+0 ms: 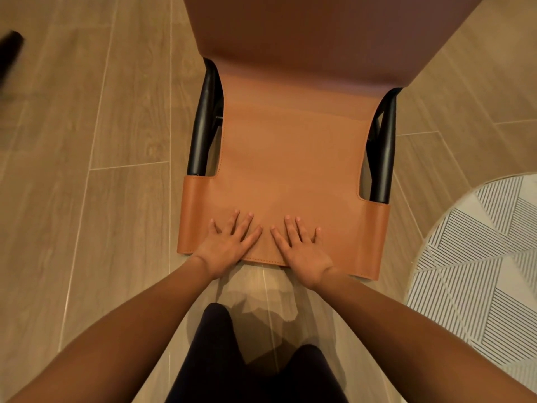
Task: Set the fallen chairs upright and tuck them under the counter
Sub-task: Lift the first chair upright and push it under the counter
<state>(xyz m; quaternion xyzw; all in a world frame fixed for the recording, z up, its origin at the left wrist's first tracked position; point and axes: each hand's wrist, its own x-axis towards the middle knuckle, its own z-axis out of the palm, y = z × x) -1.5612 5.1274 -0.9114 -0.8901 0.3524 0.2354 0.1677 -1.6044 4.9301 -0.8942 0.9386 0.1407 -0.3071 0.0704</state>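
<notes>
A tan leather chair (290, 158) with black metal frame tubes (203, 123) fills the middle of the view, seen from above. Its backrest faces me and the darker seat extends away at the top. My left hand (229, 242) and my right hand (302, 248) lie flat, fingers spread, side by side on the top part of the backrest near its stitched edge. Neither hand grips anything. The chair's legs are hidden and the counter is not in view.
Wood-look floor tiles (87, 170) surround the chair. A round white rug with dark striped patterns (479, 271) lies at the right. A blurred dark object (10, 50) shows at the far left edge. My dark-clothed legs (232, 359) are below.
</notes>
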